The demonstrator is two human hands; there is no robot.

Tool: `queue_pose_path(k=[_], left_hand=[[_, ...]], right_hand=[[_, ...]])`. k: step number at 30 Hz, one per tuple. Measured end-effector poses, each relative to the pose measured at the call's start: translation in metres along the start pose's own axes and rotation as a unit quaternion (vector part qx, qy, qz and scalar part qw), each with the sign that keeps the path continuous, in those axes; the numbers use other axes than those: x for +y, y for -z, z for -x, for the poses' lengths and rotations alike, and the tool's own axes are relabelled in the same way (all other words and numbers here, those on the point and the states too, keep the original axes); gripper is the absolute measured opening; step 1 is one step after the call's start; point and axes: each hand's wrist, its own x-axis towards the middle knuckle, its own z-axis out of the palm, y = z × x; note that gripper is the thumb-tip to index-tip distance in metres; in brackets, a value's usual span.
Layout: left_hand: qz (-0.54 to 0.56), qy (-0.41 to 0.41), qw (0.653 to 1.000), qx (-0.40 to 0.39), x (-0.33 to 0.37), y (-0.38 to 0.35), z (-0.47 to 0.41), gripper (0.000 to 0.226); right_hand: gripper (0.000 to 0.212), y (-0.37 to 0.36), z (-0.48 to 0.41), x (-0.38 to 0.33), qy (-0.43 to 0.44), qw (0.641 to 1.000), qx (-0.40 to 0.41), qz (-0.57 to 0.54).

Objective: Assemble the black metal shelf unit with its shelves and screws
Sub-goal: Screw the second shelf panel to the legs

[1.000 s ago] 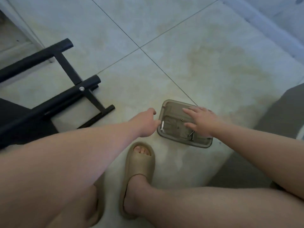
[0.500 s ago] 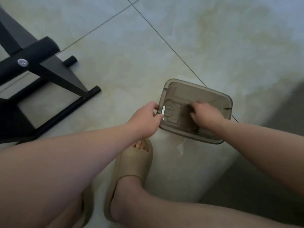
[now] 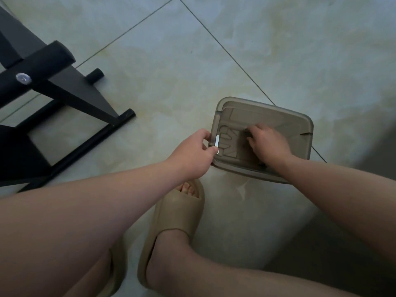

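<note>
While the left hand [image 3: 192, 155] pinches the left rim of the brown see-through box [image 3: 267, 113] on the tiled floor [image 3: 278, 50], the right hand [image 3: 269, 142] is inside the box with fingers curled down; if they hold something, it cannot be seen. The black metal frame [image 3: 70, 91] lies at the left, well apart from the box, with one silver screw [image 3: 23, 78] in its bar. A beige slipper [image 3: 177, 213] is near the box.

hands: 2, left hand [image 3: 190, 155] + right hand [image 3: 267, 142] | smoky plastic tray [image 3: 295, 116]: just 1 | white tab [image 3: 217, 141] on its rim: 1 | black shelf frame [image 3: 70, 91]: 1 | silver screw [image 3: 23, 78] in it: 1 | footwear: 2, tan slide [image 3: 177, 211] + half-cropped second slide [image 3: 116, 273]
</note>
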Motion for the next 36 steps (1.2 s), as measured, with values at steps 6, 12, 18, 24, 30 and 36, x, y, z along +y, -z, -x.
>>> queue_pose_path(k=[6, 12, 18, 24, 30, 36], left_hand=[[-0.002, 0.002, 1.000, -0.004, 0.000, 0.002, 0.000, 0.012], [-0.001, 0.011, 1.000, -0.016, -0.001, 0.004, -0.001, 0.016], [-0.016, 0.039, 0.999, 0.002, 0.001, 0.015, 0.009, 0.043], [-0.051, 0.091, 0.995, -0.009, 0.021, 0.051, 0.041, 0.045], [0.090, 0.140, 0.986, 0.028, 0.051, 0.107, 0.108, 0.045], [0.303, 0.093, 0.946, 0.073, 0.068, 0.160, 0.200, 0.054]], right_hand=[[0.028, -0.003, -0.002, -0.008, 0.029, 1.000, 0.002, 0.003], [0.016, -0.003, -0.008, -0.011, 0.016, 1.000, -0.012, 0.005], [0.018, 0.024, -0.001, -0.024, -0.010, 0.999, -0.022, -0.038], [0.012, 0.088, 0.028, -0.055, 0.095, 0.989, 0.024, -0.107], [0.011, 0.168, 0.069, -0.101, 0.181, 0.958, 0.140, -0.171], [0.009, 0.248, 0.134, -0.173, 0.270, 0.912, 0.231, -0.204]])
